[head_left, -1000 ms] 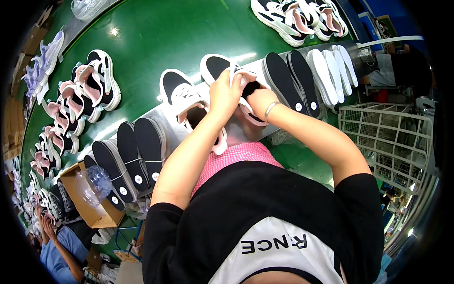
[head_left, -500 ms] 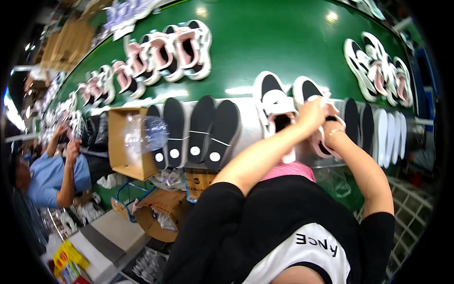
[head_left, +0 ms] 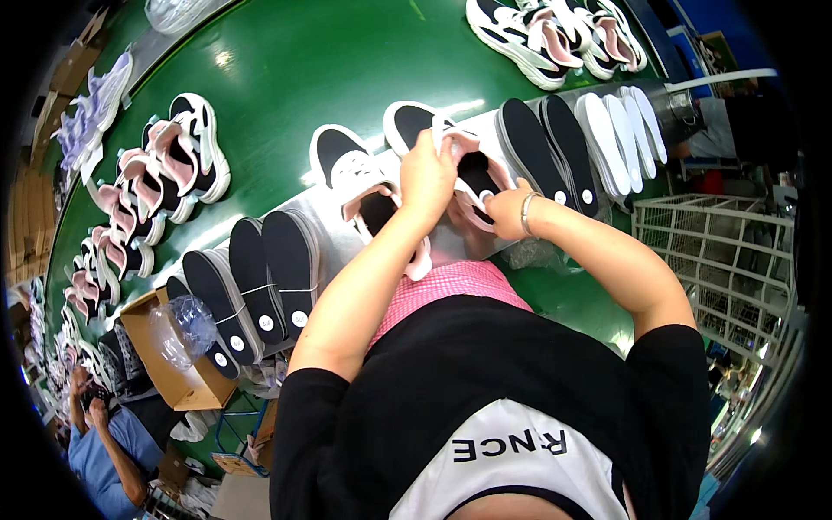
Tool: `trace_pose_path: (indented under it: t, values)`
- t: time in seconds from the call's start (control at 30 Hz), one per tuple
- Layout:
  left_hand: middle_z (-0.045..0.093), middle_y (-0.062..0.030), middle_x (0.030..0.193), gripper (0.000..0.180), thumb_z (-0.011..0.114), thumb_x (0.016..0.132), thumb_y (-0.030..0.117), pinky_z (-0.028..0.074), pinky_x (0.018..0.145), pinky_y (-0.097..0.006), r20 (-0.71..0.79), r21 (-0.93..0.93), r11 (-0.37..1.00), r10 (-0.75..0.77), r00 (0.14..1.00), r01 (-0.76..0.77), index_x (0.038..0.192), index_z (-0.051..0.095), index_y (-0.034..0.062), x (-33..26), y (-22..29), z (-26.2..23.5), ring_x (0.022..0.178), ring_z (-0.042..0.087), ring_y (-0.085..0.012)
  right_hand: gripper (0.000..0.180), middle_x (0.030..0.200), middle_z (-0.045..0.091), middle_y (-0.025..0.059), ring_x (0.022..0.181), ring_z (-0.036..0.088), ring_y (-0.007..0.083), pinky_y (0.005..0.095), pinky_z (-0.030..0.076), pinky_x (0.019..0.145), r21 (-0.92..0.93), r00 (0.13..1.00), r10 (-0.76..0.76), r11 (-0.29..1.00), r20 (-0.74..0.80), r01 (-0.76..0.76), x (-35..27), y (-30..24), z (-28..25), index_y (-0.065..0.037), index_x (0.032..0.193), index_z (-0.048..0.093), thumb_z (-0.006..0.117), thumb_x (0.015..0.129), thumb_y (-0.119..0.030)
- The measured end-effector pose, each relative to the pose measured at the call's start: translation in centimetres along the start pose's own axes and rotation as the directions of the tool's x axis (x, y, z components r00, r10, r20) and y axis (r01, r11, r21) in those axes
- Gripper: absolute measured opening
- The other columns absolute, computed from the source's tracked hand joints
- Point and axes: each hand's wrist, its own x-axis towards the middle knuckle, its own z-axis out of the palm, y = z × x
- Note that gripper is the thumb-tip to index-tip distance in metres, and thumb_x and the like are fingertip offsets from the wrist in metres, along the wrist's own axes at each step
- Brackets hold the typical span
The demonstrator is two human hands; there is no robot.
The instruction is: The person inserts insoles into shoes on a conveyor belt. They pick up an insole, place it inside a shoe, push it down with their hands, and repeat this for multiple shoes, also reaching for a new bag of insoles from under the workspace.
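Observation:
Both my hands are on a black, white and pink sneaker (head_left: pixel 472 169) that lies on a grey strip at the edge of a green table (head_left: pixel 347 69). My left hand (head_left: pixel 427 173) grips the sneaker's white upper near the tongue. My right hand (head_left: pixel 504 208), with a bracelet on the wrist, holds the shoe's near side with its fingers at the opening. A matching second sneaker (head_left: pixel 357 186) lies just left of it, partly under my left forearm.
Black insoles (head_left: pixel 260 277) lie in a row at the left, with more black insoles (head_left: pixel 548 147) and white insoles (head_left: pixel 620 126) at the right. Sneaker pairs (head_left: pixel 169 169) sit on the table. A cardboard box (head_left: pixel 173 373) with a plastic bag, a wire basket (head_left: pixel 724 260) and a co-worker (head_left: pixel 100 446) are nearby.
The view swung left half a second ago and has come back. My hands have stayed on the same sneaker, with the left hand now higher on its upper.

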Motion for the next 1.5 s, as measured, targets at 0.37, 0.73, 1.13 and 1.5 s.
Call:
trace_pose_path:
  t: [0.37, 0.73, 1.13, 1.5]
  values:
    - [0.057, -0.0166, 0.093, 0.019, 0.042, 0.088, 0.01, 0.045, 0.072, -0.032, 0.126, -0.147, 0.977, -0.137, 0.983, 0.155, 0.103, 0.044, -0.002, -3.1, 1.0, -2.1, 0.083, 0.059, -0.0245, 0.018, 0.082, 0.062, 0.0123, 0.075, 0.06, 0.0174, 0.0262, 0.046, 0.066, 0.508, 0.499, 0.199, 0.595, -0.844, 0.623, -8.2, 4.2, -3.3, 0.0, 0.096, 0.058, 0.051, 0.082, -0.01]
    - [0.059, -0.0222, 0.077, 0.021, 0.046, 0.085, 0.013, 0.045, 0.062, -0.041, 0.106, -0.121, 0.992, -0.01, 0.994, 0.022, 0.101, 0.043, -0.0016, -1.3, 0.2, -0.2, 0.073, 0.058, -0.0381, 0.031, 0.077, 0.063, 0.0155, 0.075, 0.061, 0.0294, 0.0359, 0.048, 0.07, 0.205, 0.92, 0.047, 0.978, -0.388, 0.036, 2.1, -0.5, -1.0, -0.003, 0.078, 0.065, 0.052, 0.078, -0.031]
    - [0.056, -0.0269, 0.089, 0.046, 0.053, 0.082, 0.019, 0.045, 0.072, -0.041, 0.114, -0.215, 0.975, -0.027, 0.993, 0.051, 0.114, 0.034, -0.0082, -2.2, 0.5, -0.4, 0.081, 0.058, -0.0367, 0.028, 0.078, 0.063, 0.0121, 0.075, 0.06, 0.0286, 0.0359, 0.047, 0.068, 0.155, 0.888, -0.026, 0.982, -0.458, 0.109, 2.4, 1.1, 0.2, -0.008, 0.08, 0.064, 0.05, 0.079, -0.032]
    - [0.06, -0.0224, 0.086, 0.096, 0.062, 0.072, 0.038, 0.048, 0.065, -0.042, 0.278, 0.393, 0.92, -0.124, 0.953, 0.005, 0.132, 0.001, -0.005, -8.1, 0.5, -5.6, 0.072, 0.06, -0.0361, 0.024, 0.078, 0.056, 0.0237, 0.073, 0.054, 0.039, 0.0432, 0.043, 0.065, 0.693, 0.755, 0.183, 0.572, -0.629, 0.439, 2.2, 2.6, 5.7, 0.002, 0.082, 0.054, 0.053, 0.076, -0.022]
